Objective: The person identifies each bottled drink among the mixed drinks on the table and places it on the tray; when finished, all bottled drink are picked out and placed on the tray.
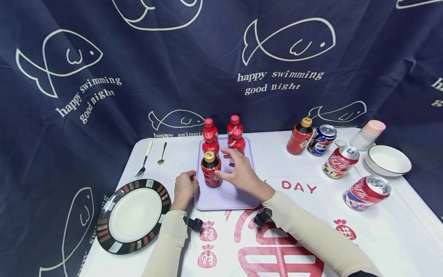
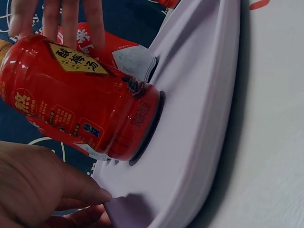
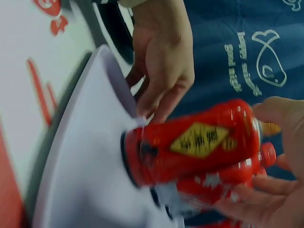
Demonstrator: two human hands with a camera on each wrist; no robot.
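A lavender tray (image 1: 225,202) lies on the table with a gold-capped dark-drink bottle (image 1: 212,177) upright at its front left. Behind it on the tray stand red-capped bottles, among them a front-left one (image 1: 210,144) and a front-right one (image 1: 237,143). My left hand (image 1: 185,188) pinches the tray's left rim, its thumb (image 2: 90,190) over the edge in the left wrist view. My right hand (image 1: 240,173) is spread just right of the gold-capped bottle, fingers and thumb apart. In the right wrist view its thumb is near the bottle's neck; contact cannot be told.
Left of the tray are a fork (image 1: 143,163), a small spoon (image 1: 162,154) and a dark-rimmed plate (image 1: 135,211). To the right stand another gold-capped bottle (image 1: 299,137), a blue can (image 1: 322,140), red cans (image 1: 340,161), a cup (image 1: 367,135) and a white bowl (image 1: 389,159).
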